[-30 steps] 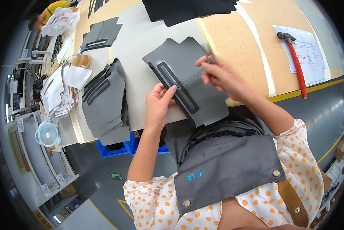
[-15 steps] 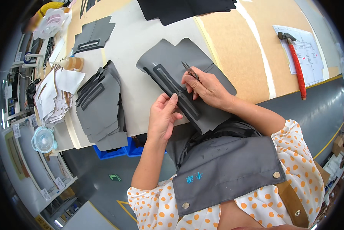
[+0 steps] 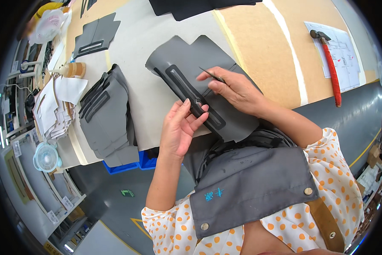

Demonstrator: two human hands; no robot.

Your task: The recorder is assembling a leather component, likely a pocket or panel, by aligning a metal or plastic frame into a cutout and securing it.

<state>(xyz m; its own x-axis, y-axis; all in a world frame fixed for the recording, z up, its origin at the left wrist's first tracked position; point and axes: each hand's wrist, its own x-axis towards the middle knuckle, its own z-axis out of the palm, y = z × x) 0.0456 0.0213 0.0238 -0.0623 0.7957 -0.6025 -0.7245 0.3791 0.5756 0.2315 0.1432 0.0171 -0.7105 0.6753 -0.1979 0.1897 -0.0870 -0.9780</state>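
Note:
A dark grey leather-like panel (image 3: 235, 114) lies at the near table edge, its lower end over my lap. A long slot with a raised black border (image 3: 180, 80) runs slantwise along its left part. My left hand (image 3: 182, 127) pinches the panel at this border, about midway along the slot, thumb and fingertips close together. Above the panel's right part, my right hand (image 3: 238, 91) grips a slim, pointed metal tool (image 3: 211, 74). The tool's tip points up and left, apart from the slot; its exact kind is hard to make out.
Left of the panel lies a stack of similar grey pieces (image 3: 108, 114), with white paper patterns (image 3: 57, 108) and a bottle of amber liquid (image 3: 74, 70) beyond. Another slotted piece (image 3: 97, 34) lies farther back. A red-handled hammer (image 3: 330, 68) rests on a printed sheet at right.
My left fingers have moved onto the slot border and now pinch there. The right hand has turned, so the tool lies flatter and points more to the left. The view has shifted slightly.

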